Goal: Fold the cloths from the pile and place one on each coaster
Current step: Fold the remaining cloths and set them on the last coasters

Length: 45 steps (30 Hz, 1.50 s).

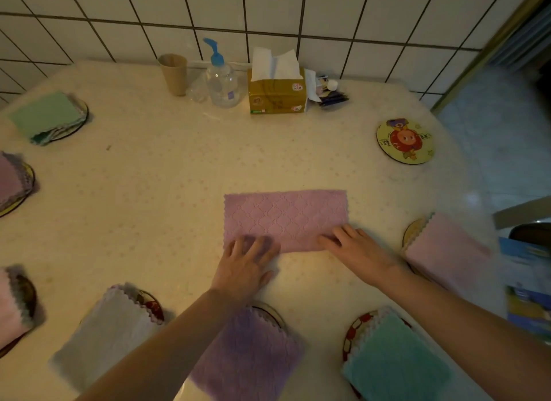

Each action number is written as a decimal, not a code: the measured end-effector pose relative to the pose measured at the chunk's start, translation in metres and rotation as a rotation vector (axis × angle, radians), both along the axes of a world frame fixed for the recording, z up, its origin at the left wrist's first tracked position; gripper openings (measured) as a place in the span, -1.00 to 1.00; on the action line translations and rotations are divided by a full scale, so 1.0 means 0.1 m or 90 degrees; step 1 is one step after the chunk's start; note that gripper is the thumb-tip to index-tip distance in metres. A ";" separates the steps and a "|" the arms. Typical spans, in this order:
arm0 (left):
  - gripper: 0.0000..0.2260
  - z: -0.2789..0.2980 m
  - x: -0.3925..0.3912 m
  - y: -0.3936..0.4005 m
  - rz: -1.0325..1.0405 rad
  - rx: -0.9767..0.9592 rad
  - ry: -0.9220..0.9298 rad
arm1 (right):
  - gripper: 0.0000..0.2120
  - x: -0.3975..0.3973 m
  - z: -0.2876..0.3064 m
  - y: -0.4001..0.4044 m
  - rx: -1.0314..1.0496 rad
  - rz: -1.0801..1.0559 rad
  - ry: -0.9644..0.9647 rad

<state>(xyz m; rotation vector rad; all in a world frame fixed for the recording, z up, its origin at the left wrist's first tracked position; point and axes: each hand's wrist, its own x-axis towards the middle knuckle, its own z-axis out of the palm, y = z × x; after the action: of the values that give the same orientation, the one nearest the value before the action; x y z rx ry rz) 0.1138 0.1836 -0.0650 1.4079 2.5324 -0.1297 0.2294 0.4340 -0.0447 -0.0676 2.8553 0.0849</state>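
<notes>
Most of the work looks finished. Taking the tissue box [277,92] at the far side of the worktop [179,168] as the marker, covered coasters ring the near and left edges: a green cloth [44,115] off to the box's left, two pinkish ones further down the left edge, then a grey cloth [104,332], a purple cloth [247,353] and a teal cloth [396,362] along the near side, and a pale pink cloth [444,248] to the right. Only one bare coaster [404,141], the round one with a cartoon print, shows, lying to the right of the box and a little nearer to the person. No pile of loose cloths is in sight, so this may be the last piece.

That piece, a pink cloth [286,220], lies straight in front of the box, folded once into a long strip. The left hand [247,266] rests flat on its near left corner and the right hand [354,248] on its near right corner, fingers [346,233] spread and pressing down, gripping nothing. I'd judge it needs one more fold before it goes onto the bare coaster
</notes>
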 end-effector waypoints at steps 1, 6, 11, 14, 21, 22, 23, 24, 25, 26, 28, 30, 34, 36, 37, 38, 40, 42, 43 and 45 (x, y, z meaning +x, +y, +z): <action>-0.52 0.00 0.03 0.05 0.007 -0.009 0.001 | -0.32 -0.01 0.02 0.01 -0.001 0.004 -0.002; -0.49 0.02 0.21 0.23 0.041 0.022 -0.007 | -0.51 0.04 0.13 0.11 -0.018 0.030 0.012; -0.41 0.03 0.53 0.49 0.055 0.050 -0.101 | -0.70 0.27 0.28 0.00 -0.104 0.085 0.116; -0.43 0.02 0.81 0.69 0.072 0.022 -0.115 | -0.67 0.51 0.36 -0.06 -0.166 0.143 0.149; -0.53 -0.01 1.32 0.86 0.113 0.019 -0.091 | -0.76 0.80 0.27 0.24 -0.276 0.268 0.121; -0.53 -0.01 1.37 0.85 0.114 0.027 -0.084 | -0.70 0.79 0.27 0.38 -0.269 0.282 0.116; -0.53 0.00 1.40 0.85 0.117 0.029 -0.087 | -0.59 0.76 0.26 0.53 -0.263 0.288 0.097; -0.52 -0.01 1.41 0.82 0.119 0.034 -0.098 | -0.46 0.70 0.23 0.66 -0.253 0.289 0.083; -0.50 -0.02 1.40 0.80 0.127 0.052 -0.114 | -0.37 0.63 0.20 0.79 -0.235 0.298 0.076; -0.48 -0.03 1.41 0.80 0.143 0.078 -0.146 | -0.31 0.56 0.16 0.90 -0.212 0.319 0.065; -0.45 -0.01 1.41 0.78 0.169 0.132 -0.222 | -0.24 0.43 0.08 1.02 -0.179 0.352 -0.003; -0.45 -0.01 1.39 0.75 0.187 0.200 -0.245 | -0.24 0.33 0.01 1.05 -0.167 0.378 -0.063; -0.48 0.12 1.25 0.71 0.286 0.318 -0.356 | -0.26 0.10 -0.03 1.03 -0.258 0.348 -0.136; -0.56 0.17 1.13 0.74 0.444 0.352 -0.398 | -0.41 -0.03 -0.02 0.99 -0.376 0.241 -0.156; -0.60 0.14 1.06 0.76 0.530 0.384 -0.419 | -0.53 -0.09 0.00 0.95 -0.438 0.171 -0.137; -0.60 0.11 0.99 0.76 0.609 0.435 -0.441 | -0.68 -0.17 0.01 0.90 -0.496 0.100 -0.098; -0.56 0.08 0.86 0.76 0.762 0.555 -0.521 | -0.93 -0.35 0.01 0.76 -0.572 -0.031 -0.057; -0.58 0.03 0.73 0.77 0.905 0.634 -0.605 | -0.84 -0.54 -0.03 0.63 -0.589 -0.097 -0.047; -0.65 0.00 0.69 0.78 0.960 0.651 -0.629 | -0.79 -0.61 -0.05 0.57 -0.584 -0.115 -0.053; -0.71 -0.07 0.65 0.79 1.024 0.659 -0.649 | -0.69 -0.73 -0.08 0.46 -0.551 -0.126 -0.066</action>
<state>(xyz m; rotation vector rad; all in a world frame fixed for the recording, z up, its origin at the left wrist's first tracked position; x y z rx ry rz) 0.1783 0.2624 -0.0720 -0.7479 1.8874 1.7059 0.1559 0.4800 -0.0531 0.0363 2.5545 -1.1429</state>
